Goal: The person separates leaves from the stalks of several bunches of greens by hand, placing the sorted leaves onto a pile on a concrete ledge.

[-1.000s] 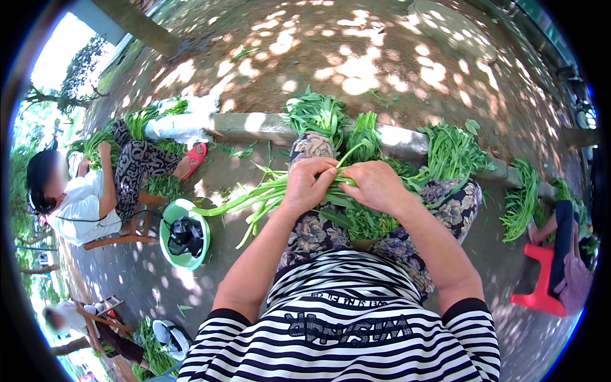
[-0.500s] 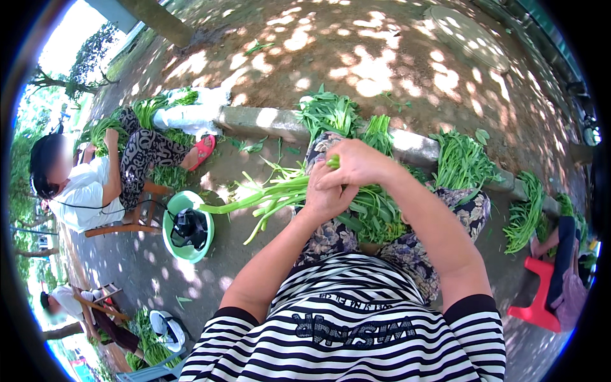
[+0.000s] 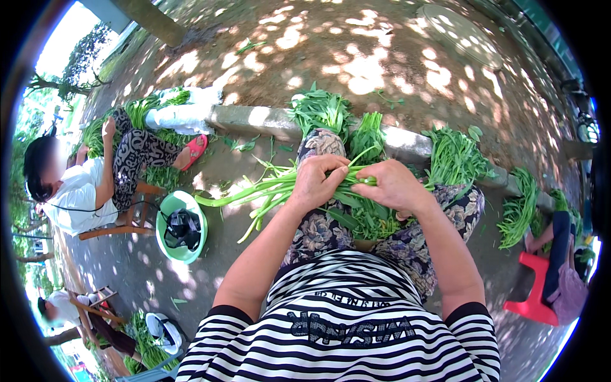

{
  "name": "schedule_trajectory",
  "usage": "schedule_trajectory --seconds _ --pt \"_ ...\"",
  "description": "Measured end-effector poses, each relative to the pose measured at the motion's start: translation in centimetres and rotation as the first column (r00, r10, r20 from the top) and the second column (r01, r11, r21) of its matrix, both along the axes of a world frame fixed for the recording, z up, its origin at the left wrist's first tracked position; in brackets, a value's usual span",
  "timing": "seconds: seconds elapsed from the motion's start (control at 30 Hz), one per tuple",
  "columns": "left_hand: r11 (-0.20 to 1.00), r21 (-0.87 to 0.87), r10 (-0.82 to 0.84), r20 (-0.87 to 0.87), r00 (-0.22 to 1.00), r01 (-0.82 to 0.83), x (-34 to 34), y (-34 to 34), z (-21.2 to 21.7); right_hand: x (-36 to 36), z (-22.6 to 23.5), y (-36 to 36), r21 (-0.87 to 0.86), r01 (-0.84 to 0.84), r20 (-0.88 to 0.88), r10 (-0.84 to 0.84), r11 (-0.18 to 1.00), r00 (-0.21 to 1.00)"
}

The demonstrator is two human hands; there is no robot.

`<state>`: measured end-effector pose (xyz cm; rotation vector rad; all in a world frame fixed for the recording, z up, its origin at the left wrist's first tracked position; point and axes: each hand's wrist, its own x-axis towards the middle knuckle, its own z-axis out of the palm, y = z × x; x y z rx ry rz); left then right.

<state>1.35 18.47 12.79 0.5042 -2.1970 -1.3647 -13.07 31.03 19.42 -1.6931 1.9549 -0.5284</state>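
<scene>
Over the lap, both hands close on one bundle of long-stemmed leafy greens. Left hand grips the stems mid-length, fingers curled tight. Right hand pinches the leafy end just beside it. Stem ends stick out to the person's left, above a green basin on the ground. Step in hand, by my reading: gathering and evening the bundle. Next move likely calls for a firm hold while stray stems are tucked in. Farther off, more greens lie heaped along the concrete curb. A seated person works at far left.
</scene>
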Motion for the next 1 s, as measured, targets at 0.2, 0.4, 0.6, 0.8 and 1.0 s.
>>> schedule_trajectory --seconds 0.2,0.4,0.6,0.8,1.0 --pt "0.999 0.037 0.017 0.008 1.000 -0.017 0.1 0.0 0.2 0.6 -2.2 -0.8 -0.080 -0.086 -0.257 0.063 0.993 0.964" --pt "0.976 0.180 -0.096 -0.143 0.985 0.122 1.7 -0.5 1.0 0.3 -0.5 -0.6 -0.012 -0.088 -0.244 0.083 0.996 0.966" --pt "0.987 -0.063 -0.154 -0.089 0.984 0.148 2.2 -0.4 1.4 0.2 0.8 -1.1 -0.009 -0.138 -0.244 0.132 0.990 0.961" --pt "0.994 -0.062 -0.098 -0.083 0.992 0.093 2.0 -0.5 1.2 -0.6 0.7 -2.2 -0.033 -0.145 -0.231 0.133 0.989 0.964" --pt "0.993 0.110 -0.039 -0.119 0.992 0.052 2.2 -1.2 -0.7 -2.4 3.0 -3.1 -0.167 0.185 0.099 -0.170 0.969 0.980"
